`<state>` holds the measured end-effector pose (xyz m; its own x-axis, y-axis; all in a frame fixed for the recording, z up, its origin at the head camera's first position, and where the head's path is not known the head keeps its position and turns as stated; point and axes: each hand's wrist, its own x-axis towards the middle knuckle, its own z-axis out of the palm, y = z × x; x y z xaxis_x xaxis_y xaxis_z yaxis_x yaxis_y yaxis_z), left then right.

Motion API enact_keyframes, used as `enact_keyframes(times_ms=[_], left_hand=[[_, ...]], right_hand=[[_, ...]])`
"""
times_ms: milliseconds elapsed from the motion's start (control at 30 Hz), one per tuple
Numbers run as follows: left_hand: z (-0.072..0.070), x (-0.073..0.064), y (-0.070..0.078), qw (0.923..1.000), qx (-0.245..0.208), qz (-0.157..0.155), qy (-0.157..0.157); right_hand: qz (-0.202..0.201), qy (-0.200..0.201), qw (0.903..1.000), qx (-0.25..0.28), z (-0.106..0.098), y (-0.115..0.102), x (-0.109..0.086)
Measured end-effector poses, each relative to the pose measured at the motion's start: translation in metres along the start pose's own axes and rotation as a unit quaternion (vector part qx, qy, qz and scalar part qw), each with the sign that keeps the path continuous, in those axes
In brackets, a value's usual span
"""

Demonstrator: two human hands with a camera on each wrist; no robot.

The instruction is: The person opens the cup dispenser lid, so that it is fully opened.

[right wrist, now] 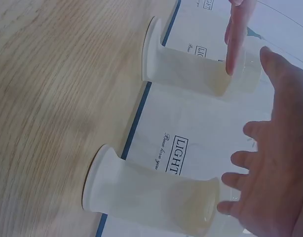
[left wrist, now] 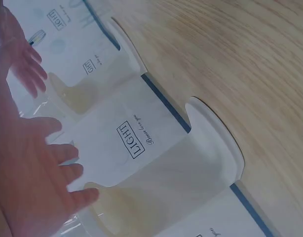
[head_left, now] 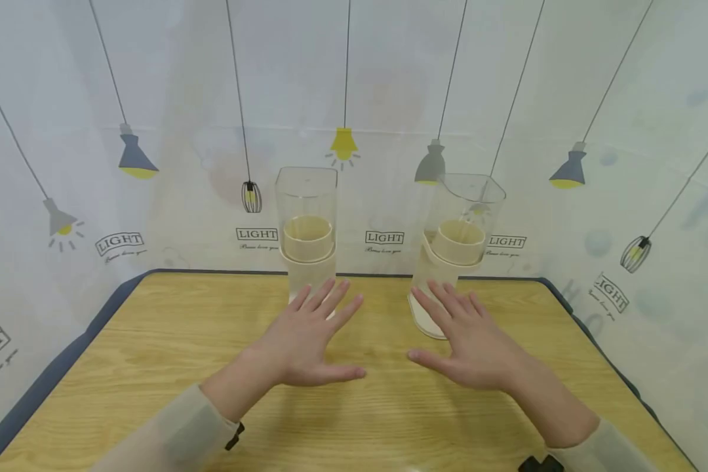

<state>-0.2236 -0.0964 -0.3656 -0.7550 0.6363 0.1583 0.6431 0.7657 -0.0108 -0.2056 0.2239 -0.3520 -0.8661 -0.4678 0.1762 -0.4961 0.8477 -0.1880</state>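
Two tall cream-white holders stand upright at the back of the table, each with a clear, open-topped upper part. My left hand hangs over the table with its fingers spread and overlaps the lower part of the left holder in the head view. Fingers apart as well, my right hand is in front of the right holder, whose flat rounded foot shows beside the fingertips. Neither hand grips anything. In the left wrist view the left holder's foot rests on the wood.
The wooden table has a dark blue edge. Behind it and along both sides hangs a pale cloth printed with lamps and the word LIGHT. Each wrist wears a dark strap, the right one at the frame's bottom.
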Motion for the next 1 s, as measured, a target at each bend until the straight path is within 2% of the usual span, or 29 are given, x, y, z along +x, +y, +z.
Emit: enact_keyframes(times_ms=[67, 133, 267, 367, 433, 567, 633, 700, 800, 1000], left_hand=[[0.001, 0.001, 0.0, 0.9995, -0.008, 0.013, 0.028], [0.002, 0.002, -0.001, 0.9963, -0.016, 0.037, 0.075], [0.002, 0.008, -0.001, 0.9782, -0.041, 0.097, 0.179], [0.0, 0.014, 0.0, 0.9678, -0.066, 0.119, 0.212], [-0.002, 0.019, 0.0, 0.9661, -0.084, 0.118, 0.214], [-0.007, 0.032, 0.002, 0.9669, -0.131, 0.102, 0.194], [-0.009, 0.039, 0.003, 0.9653, -0.157, 0.096, 0.185], [-0.011, 0.048, 0.004, 0.9644, -0.173, 0.089, 0.179], [-0.014, 0.062, 0.006, 0.963, -0.186, 0.089, 0.173], [-0.02, 0.092, 0.014, 0.9684, -0.188, 0.081, 0.142]], right_hand=[[0.0, 0.026, 0.9996, 0.006, -0.002, 0.001, 0.0], [0.005, 0.059, 0.9982, 0.014, -0.005, 0.002, -0.001], [0.018, 0.136, 0.9898, 0.039, -0.016, 0.005, -0.003], [0.011, 0.198, 0.9791, 0.048, -0.029, 0.009, -0.003], [0.005, 0.236, 0.9705, 0.048, -0.038, 0.012, -0.003], [-0.01, 0.304, 0.952, 0.037, -0.058, 0.017, 0.003], [-0.011, 0.33, 0.9433, 0.035, -0.069, 0.02, 0.008], [-0.008, 0.342, 0.9387, 0.041, -0.079, 0.024, 0.014], [0.016, 0.335, 0.9409, 0.048, -0.093, 0.029, 0.024], [0.066, 0.288, 0.9534, 0.062, -0.11, 0.039, 0.044]])
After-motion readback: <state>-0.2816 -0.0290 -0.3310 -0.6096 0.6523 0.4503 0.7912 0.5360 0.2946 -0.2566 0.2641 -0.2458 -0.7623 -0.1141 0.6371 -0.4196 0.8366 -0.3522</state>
